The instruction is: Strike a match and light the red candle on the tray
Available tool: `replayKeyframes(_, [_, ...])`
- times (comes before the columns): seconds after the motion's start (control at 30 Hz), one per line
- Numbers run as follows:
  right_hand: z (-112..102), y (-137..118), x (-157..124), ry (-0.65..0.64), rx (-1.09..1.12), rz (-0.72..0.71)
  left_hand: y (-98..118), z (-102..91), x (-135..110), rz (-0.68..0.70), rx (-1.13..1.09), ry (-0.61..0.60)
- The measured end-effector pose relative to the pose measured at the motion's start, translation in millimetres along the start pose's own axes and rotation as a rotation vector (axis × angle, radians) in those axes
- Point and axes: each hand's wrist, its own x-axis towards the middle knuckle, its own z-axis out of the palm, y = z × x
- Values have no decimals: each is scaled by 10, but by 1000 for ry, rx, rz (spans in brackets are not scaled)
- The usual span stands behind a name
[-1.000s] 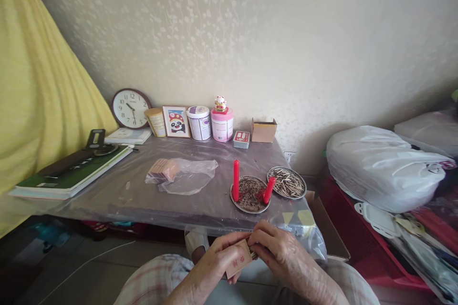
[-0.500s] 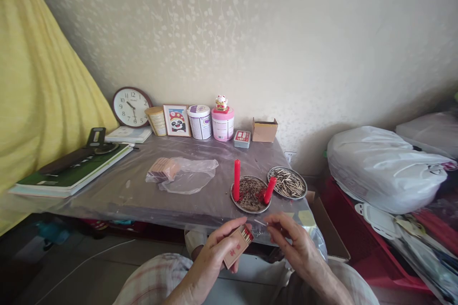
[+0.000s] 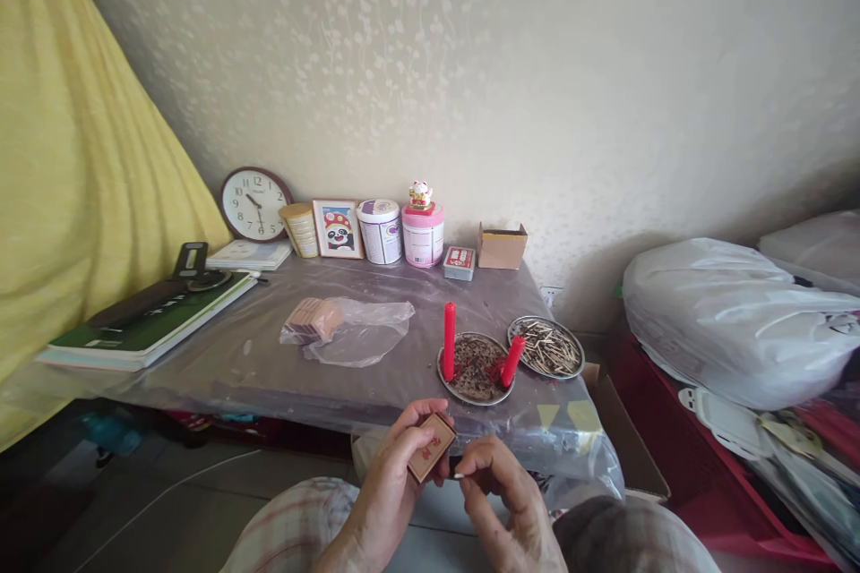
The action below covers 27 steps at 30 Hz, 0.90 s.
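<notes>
My left hand point(image 3: 396, 473) is closed around a small brown matchbox point(image 3: 432, 447) with red print, held just below the table's front edge. My right hand point(image 3: 497, 488) pinches a single match point(image 3: 456, 474), its dark head close to the side of the matchbox. On the table above them a round metal plate point(image 3: 476, 368) carries two red candles, one upright point(image 3: 449, 341) and one leaning point(image 3: 511, 361). A second metal plate point(image 3: 546, 346) beside it holds a heap of matchsticks.
A plastic-covered table point(image 3: 269, 358) bears a clear bag with brown packets point(image 3: 342, 327), books point(image 3: 144, 322), a clock point(image 3: 254, 204), a framed picture, tins, a small cardboard box point(image 3: 502, 245). Yellow curtain at left. A white bag point(image 3: 732, 313) and red crate at right.
The open matchbox has been pushed closed in my left hand. My right hand, which drew a match out, has come back in to the box side with it.
</notes>
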Motion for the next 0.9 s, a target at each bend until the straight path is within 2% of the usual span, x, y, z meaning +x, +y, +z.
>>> replayKeyframes(0.17, [160, -69, -9, -19, -137, -224, 19, 20, -42, -41, 79, 55])
replayKeyframes(0.27, [253, -34, -39, -23, -207, -287, 16, 11, -67, -5, 165, 57])
replayKeyframes(0.5, [345, 66, -71, 127, -276, -293, 10, -28, -54, 34, 302, 49])
replayKeyframes(0.67, [298, 30, -40, 206, -226, -310, -4, -7, -44, -34, 206, 2])
replayKeyframes(0.73, [250, 4, -28, 221, -207, -300, -27, -10, -39, -14, 168, -20])
replayKeyframes(0.9, [106, -21, -1, 256, -184, -270, -84, -42, 12, 57, 112, -175])
